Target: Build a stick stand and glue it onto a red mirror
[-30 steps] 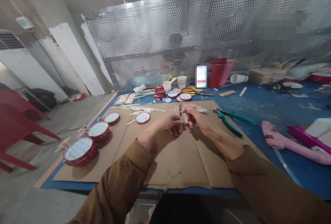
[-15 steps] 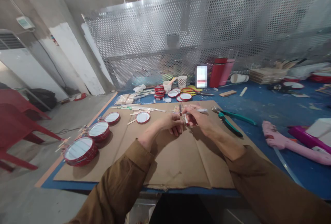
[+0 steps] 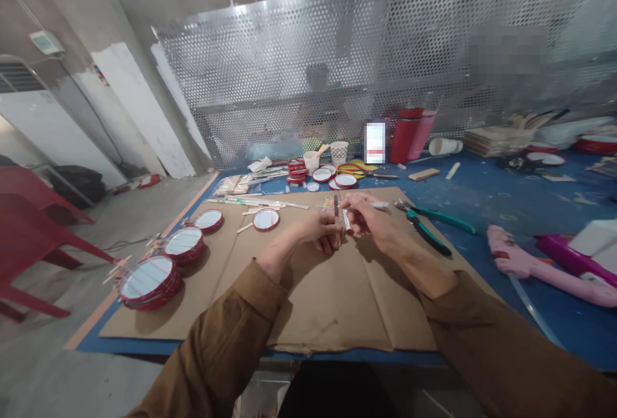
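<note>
My left hand is closed over the middle of the cardboard sheet, its fingertips close to the right hand's. What sits inside its fingers is mostly hidden. A thin dark upright strip shows just beyond them. My right hand is closed around a white pen-like tool, whose rear end sticks out to the right. Between the two hands shows a small red-and-white piece, seen nearly edge-on; which hand bears it I cannot tell. A red-rimmed round lid lies to the left on a wooden stick.
Three red-rimmed drum-like tins line the cardboard's left side. Green-handled pliers lie at right, near a pink glue gun. Paper cups, stacked lids, yellow-handled scissors and a lit phone stand behind.
Both hands stay nearly in place. The small red-and-white piece between them has turned slightly, so more of its red edge shows.
</note>
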Demonstrator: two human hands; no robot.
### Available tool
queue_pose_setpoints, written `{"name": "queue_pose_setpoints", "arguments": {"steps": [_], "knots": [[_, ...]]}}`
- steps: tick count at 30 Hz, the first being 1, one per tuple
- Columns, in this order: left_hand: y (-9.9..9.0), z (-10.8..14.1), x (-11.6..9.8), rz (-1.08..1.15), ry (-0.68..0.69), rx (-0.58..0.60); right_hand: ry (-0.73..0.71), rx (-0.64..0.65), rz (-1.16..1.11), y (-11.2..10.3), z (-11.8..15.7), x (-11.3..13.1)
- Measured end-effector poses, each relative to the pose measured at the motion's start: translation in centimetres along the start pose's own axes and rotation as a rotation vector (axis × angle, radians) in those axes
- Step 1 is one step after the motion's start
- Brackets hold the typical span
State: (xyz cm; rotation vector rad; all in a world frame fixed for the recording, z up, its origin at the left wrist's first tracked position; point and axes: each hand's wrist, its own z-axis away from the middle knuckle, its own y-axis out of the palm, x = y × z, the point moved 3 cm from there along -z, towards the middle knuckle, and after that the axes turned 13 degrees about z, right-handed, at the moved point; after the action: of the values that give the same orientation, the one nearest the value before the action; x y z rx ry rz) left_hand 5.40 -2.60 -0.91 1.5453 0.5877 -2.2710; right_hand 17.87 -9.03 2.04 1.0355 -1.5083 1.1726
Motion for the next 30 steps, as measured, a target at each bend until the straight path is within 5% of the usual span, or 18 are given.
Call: {"name": "queue_pose_setpoints", "arguments": {"steps": [30], "knots": [[0.04,0.27,-0.28,-0.045,0.002,0.012,-0.001,-0.002,0.023,0.28,0.22,0.47]]}}
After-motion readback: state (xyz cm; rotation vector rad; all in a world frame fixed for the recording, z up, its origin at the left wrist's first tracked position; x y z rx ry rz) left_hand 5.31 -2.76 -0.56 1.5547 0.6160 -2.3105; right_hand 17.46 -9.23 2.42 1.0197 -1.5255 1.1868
